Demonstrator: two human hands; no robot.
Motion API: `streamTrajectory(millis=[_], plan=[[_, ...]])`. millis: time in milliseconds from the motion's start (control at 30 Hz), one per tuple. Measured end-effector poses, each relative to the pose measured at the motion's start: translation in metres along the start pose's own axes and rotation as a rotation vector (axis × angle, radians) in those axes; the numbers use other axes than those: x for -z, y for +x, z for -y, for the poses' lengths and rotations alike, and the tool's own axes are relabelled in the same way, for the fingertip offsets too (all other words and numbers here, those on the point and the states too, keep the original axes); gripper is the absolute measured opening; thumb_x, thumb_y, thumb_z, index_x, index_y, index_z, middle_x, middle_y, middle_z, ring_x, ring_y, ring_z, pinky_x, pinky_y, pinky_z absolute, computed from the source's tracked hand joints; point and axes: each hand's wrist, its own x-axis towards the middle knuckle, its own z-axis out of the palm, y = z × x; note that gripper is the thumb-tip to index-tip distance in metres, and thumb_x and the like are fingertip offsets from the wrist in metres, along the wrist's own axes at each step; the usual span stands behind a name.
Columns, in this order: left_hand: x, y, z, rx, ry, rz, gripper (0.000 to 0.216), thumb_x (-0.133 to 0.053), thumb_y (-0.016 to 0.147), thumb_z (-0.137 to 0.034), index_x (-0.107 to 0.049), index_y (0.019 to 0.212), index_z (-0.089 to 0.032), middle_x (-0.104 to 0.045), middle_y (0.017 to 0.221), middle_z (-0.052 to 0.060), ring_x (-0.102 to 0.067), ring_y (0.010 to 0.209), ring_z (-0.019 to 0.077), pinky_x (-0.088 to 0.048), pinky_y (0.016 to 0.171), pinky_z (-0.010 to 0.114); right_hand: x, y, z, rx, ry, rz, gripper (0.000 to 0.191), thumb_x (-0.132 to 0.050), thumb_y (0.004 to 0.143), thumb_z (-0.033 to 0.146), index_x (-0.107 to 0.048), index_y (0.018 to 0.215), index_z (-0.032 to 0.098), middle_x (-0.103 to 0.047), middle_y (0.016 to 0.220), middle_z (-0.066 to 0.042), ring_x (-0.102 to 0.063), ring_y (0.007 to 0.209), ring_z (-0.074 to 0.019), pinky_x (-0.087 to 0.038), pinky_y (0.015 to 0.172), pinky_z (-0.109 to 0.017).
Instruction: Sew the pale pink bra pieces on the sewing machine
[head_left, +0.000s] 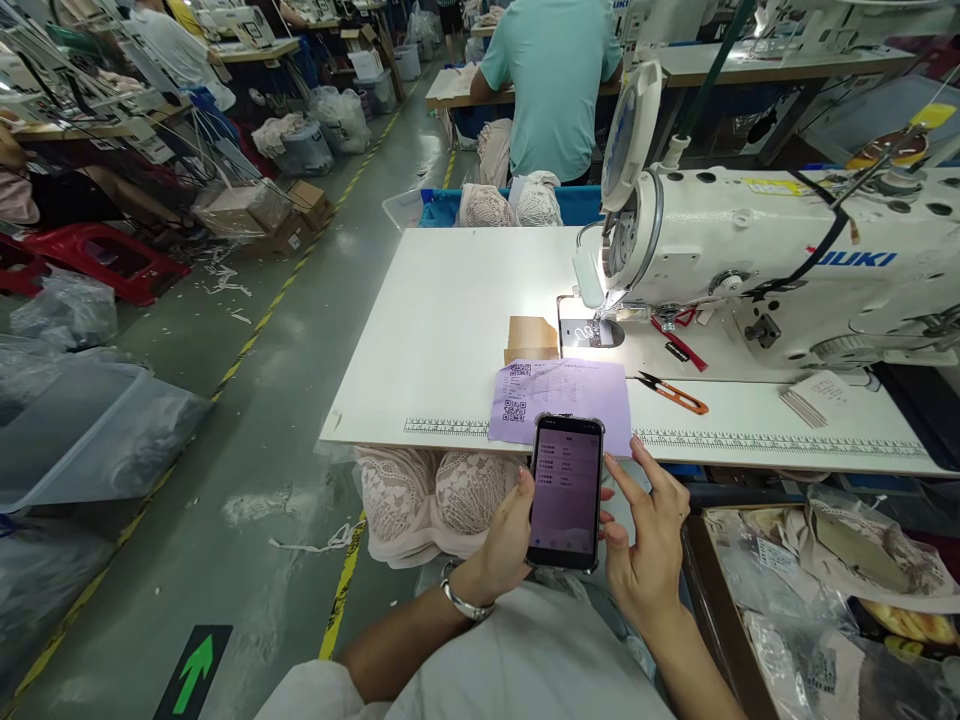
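My left hand (501, 540) grips a smartphone (566, 492) by its left edge, screen lit and facing me, held just below the table's front edge. My right hand (646, 535) is beside the phone's right edge, fingers spread apart, thumb reaching toward the screen. A lilac paper sheet with QR codes (559, 395) lies on the white table (442, 330) right above the phone. A silver bracelet sits on my left wrist. Lace bra pieces (427, 500) hang under the table edge to the left of my hands.
A white Juki sewing machine (780, 260) stands at the right with its lamp lit. Orange thread snips (675, 392), red tweezers (679, 340) and a brown card (531, 338) lie near it. A person in a teal shirt (551, 80) sits ahead. A box of bagged parts (825, 580) is at right.
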Motion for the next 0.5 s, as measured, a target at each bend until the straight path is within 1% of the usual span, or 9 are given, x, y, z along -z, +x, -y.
streamTrajectory(millis=[167, 367, 500], plan=[[0.0021, 0.0002, 0.0021, -0.005, 0.014, 0.000, 0.076, -0.050, 0.082, -0.074, -0.065, 0.122, -0.010, -0.067, 0.120, 0.021, -0.063, 0.113, 0.0338, -0.050, 0.099, 0.048, -0.0005, 0.0008, -0.0007, 0.001, -0.001, 0.010, 0.054, -0.021, 0.101, 0.052, -0.039, 0.148, 0.032, -0.040, 0.149, -0.014, -0.045, 0.124, -0.0337, -0.036, 0.093, -0.053], [0.0031, 0.0013, 0.0050, -0.037, 0.035, 0.024, 0.073, -0.050, 0.083, -0.072, -0.067, 0.120, -0.012, -0.068, 0.118, 0.019, -0.061, 0.117, 0.0342, -0.047, 0.102, 0.050, -0.0020, 0.0038, -0.0004, -0.017, -0.031, 0.003, 0.061, -0.017, 0.098, 0.060, -0.036, 0.149, 0.033, -0.032, 0.155, -0.014, -0.039, 0.131, -0.0356, -0.034, 0.095, -0.055], [0.0004, -0.0002, 0.0028, -0.035, 0.054, 0.009, 0.074, -0.053, 0.082, -0.072, -0.065, 0.122, -0.012, -0.068, 0.118, 0.019, -0.059, 0.120, 0.0338, -0.045, 0.105, 0.050, -0.0026, 0.0051, -0.0011, -0.029, -0.061, 0.009, 0.063, -0.015, 0.096, 0.064, -0.041, 0.147, 0.036, -0.031, 0.155, -0.013, -0.038, 0.131, -0.0360, -0.034, 0.095, -0.056]])
